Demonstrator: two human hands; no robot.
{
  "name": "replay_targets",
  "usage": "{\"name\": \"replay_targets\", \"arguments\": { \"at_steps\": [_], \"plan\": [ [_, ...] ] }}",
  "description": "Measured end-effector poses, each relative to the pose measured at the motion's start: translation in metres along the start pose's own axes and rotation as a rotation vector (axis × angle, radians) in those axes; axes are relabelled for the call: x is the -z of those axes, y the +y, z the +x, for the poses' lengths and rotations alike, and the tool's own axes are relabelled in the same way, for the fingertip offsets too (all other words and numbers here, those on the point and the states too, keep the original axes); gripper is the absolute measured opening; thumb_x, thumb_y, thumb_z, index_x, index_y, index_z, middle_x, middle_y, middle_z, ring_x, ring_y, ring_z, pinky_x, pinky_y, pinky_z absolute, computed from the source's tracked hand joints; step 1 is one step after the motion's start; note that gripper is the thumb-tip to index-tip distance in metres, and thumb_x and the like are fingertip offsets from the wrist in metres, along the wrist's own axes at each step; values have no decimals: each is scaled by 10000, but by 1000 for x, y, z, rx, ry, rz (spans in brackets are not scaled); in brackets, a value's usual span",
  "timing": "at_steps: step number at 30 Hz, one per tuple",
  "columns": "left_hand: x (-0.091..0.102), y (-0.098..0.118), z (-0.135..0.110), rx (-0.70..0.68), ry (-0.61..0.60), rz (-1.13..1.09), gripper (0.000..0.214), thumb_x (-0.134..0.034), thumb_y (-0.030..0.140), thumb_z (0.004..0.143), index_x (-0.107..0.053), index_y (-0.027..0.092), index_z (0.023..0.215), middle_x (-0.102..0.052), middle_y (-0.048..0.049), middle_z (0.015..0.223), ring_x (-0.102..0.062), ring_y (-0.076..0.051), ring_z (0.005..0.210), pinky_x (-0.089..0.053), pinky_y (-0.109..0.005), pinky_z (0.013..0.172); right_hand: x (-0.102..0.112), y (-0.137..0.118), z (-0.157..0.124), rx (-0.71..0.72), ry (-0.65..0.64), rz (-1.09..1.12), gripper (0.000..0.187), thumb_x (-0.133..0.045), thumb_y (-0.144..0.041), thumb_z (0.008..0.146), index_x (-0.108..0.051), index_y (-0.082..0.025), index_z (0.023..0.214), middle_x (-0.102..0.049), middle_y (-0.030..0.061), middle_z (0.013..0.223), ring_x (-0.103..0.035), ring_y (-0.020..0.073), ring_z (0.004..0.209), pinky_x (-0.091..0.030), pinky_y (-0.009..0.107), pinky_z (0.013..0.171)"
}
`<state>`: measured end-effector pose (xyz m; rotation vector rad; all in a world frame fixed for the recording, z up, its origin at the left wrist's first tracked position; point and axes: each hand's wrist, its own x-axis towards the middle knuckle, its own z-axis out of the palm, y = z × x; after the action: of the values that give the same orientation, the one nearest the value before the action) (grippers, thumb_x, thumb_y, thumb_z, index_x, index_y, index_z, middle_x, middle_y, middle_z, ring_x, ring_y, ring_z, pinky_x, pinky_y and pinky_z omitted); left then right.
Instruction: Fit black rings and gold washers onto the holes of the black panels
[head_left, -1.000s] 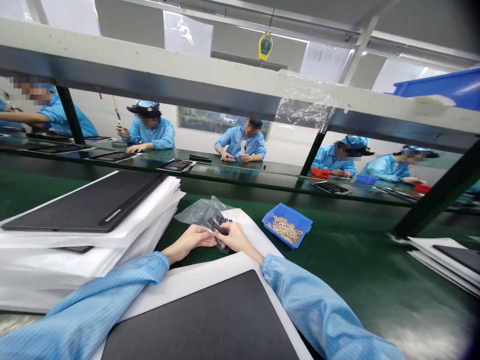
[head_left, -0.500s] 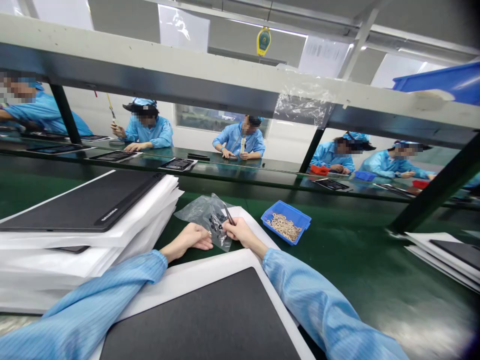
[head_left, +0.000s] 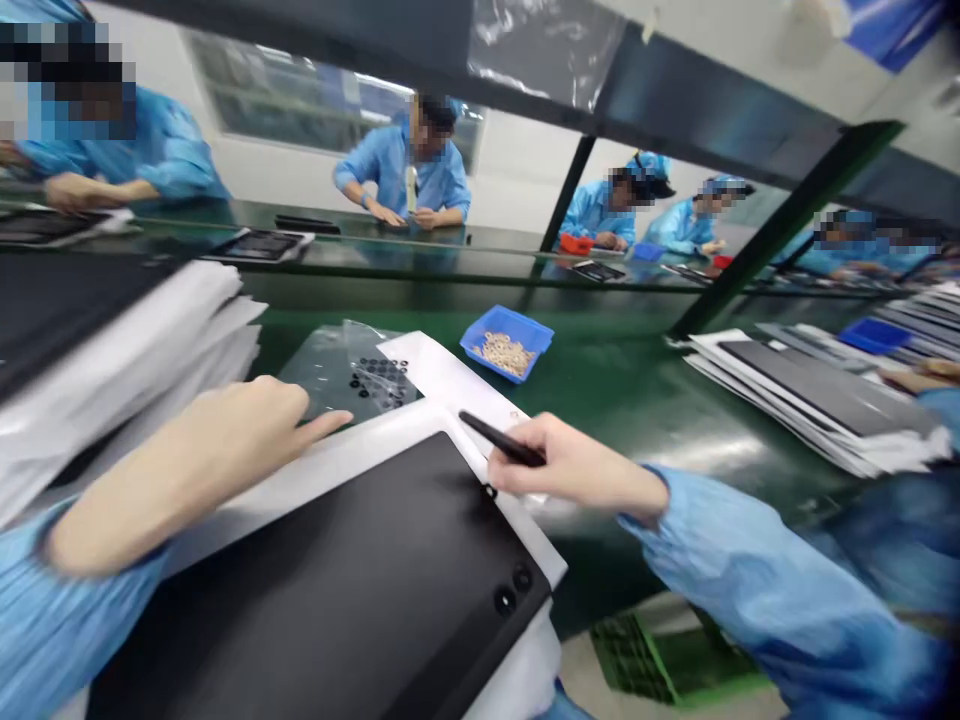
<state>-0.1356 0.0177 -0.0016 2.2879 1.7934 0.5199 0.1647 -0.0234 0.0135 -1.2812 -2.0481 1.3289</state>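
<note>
A flat black panel [head_left: 352, 580] lies on a white sheet in front of me, two round black dots near its right corner. My right hand [head_left: 570, 465] is closed on black tweezers [head_left: 499, 440], its fingertips pressed at the panel's far right corner. My left hand [head_left: 217, 445] rests at the panel's far left edge, fingers curled with the forefinger stretched out, holding nothing. Just beyond it lies a clear plastic bag [head_left: 349, 375] with several small black round parts.
A blue tray [head_left: 506, 345] of small pale rings sits further back on the green belt [head_left: 622, 390]. A tall stack of white-wrapped panels [head_left: 112, 350] stands at my left, another stack [head_left: 817, 400] at the right. Several people in blue coats work across the line.
Both hands left the plastic bag and came back toward me to the black panel. The right hand kept the tweezers. The view swung down and to the right.
</note>
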Motion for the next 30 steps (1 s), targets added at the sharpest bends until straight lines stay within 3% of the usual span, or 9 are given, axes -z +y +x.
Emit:
{"name": "replay_targets", "arguments": {
  "at_steps": [3, 6, 9, 15, 19, 30],
  "plan": [
    [-14, 46, -29, -568, -109, 14, 360, -476, 513, 883, -667, 212, 935, -650, -95, 1023, -607, -274, 974, -471, -386, 883, -21, 15, -45, -137, 23, 76, 142, -591, -249, 735, -592, -152, 631, -475, -32, 554, -408, 86, 524, -321, 216, 493],
    [-34, 81, -53, -850, -209, -101, 330, -530, 341, 888, -568, 284, 1211, -558, -56, 1286, -511, -253, 1184, -479, -330, 906, -39, 30, -66, -197, 103, 152, 130, -594, -248, 725, -572, -159, 633, -457, -37, 558, -391, 88, 528, -316, 216, 492],
    [-47, 90, -63, -873, -211, -113, 377, -557, 296, 867, -540, 280, 1243, -544, -68, 1317, -484, -276, 1218, -488, -360, 902, -47, 38, -69, -189, 174, 182, 129, -589, -237, 728, -557, -164, 626, -432, -46, 556, -366, 81, 520, -309, 208, 487],
    [-59, 78, -63, -887, -195, -60, 353, -508, 316, 889, -539, 257, 1236, -530, -96, 1331, -452, -322, 1228, -455, -458, 943, -50, 38, -68, -203, 215, 191, 123, -588, -237, 716, -555, -173, 617, -442, -46, 551, -380, 83, 509, -310, 209, 482],
    [-65, 76, -64, -879, -171, -81, 352, -478, 331, 901, -526, 272, 1244, -514, -89, 1348, -433, -316, 1240, -435, -465, 957, -53, 36, -69, -213, 251, 150, 114, -578, -220, 705, -550, -177, 604, -456, -44, 536, -391, 86, 496, -311, 212, 471],
    [-61, 81, -64, -920, -157, -51, 336, -502, 303, 890, -532, 238, 1218, -537, -100, 1297, -453, -321, 1198, -460, -460, 917, -54, 28, -69, -189, 294, 9, 106, -564, -133, 676, -530, -178, 587, -468, -54, 517, -398, 81, 494, -308, 198, 462]
  ]
}}
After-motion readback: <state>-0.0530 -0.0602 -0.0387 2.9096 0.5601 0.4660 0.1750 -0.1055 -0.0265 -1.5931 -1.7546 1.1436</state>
